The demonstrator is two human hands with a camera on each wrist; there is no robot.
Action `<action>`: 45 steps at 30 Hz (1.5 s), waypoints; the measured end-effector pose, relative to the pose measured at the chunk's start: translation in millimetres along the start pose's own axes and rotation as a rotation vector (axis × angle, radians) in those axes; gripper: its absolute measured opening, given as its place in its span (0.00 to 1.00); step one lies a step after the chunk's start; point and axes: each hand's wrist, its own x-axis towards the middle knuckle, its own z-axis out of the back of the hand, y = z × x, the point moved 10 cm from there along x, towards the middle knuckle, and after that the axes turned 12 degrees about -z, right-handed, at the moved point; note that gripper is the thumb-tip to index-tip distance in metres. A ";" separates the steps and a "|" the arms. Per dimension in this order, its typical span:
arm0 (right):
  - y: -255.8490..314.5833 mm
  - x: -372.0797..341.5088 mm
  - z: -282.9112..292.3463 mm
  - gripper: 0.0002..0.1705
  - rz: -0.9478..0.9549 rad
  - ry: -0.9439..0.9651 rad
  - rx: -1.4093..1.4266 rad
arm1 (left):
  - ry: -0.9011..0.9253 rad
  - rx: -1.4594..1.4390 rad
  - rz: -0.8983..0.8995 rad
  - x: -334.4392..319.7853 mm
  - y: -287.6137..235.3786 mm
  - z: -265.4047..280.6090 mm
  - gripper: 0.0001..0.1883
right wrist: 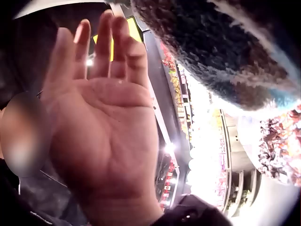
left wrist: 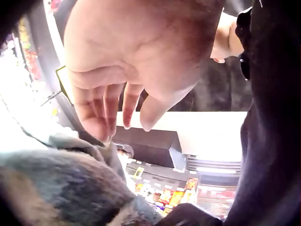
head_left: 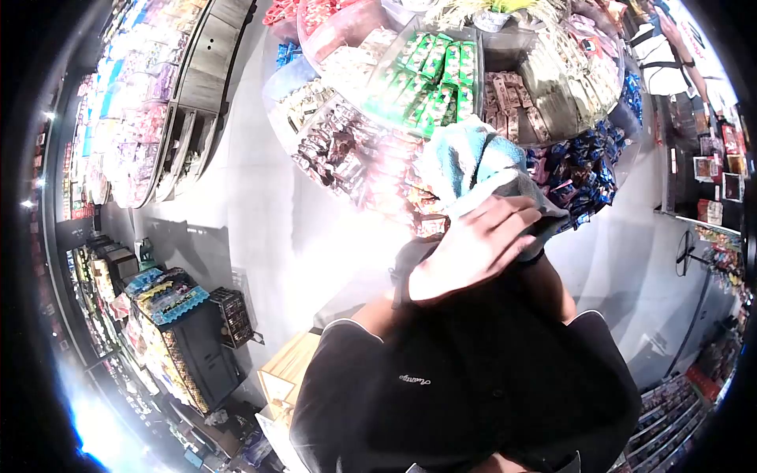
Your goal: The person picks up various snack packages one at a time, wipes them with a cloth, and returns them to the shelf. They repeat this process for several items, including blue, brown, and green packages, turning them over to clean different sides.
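A blue, white and grey fuzzy cloth [head_left: 473,158] stands bunched up above both hands in the head view. My left hand [head_left: 477,244] lies across its lower part, back of the hand up. In the left wrist view the bent fingers of my left hand [left wrist: 127,61] grip the edge of the cloth [left wrist: 70,188] at their tips, the thumb apart. My right hand [right wrist: 106,113] shows its palm, fingers extended and slightly bent, with nothing in it; the cloth [right wrist: 225,52] is beside it at the upper right. The head view mostly hides that hand.
Beyond the cloth stands a round display of clear bins with green packets [head_left: 434,71], brown packets [head_left: 516,102] and dark blue packets [head_left: 579,177]. Stocked shelves [head_left: 130,102] line the left. A dark cabinet [head_left: 193,347] stands lower left on the pale floor [head_left: 260,181].
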 end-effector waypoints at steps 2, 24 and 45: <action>-0.3 0.3 0.4 0.22 -0.012 0.015 0.018 | -0.023 0.113 0.005 -7.9 12.1 9.6 0.23; -23.0 19.5 -8.6 0.28 -0.210 0.110 0.193 | -0.172 0.004 0.219 -9.1 53.8 19.8 0.07; 3.8 29.1 -46.7 0.28 -0.057 0.373 0.460 | -0.462 0.345 0.422 -55.1 74.1 103.5 0.09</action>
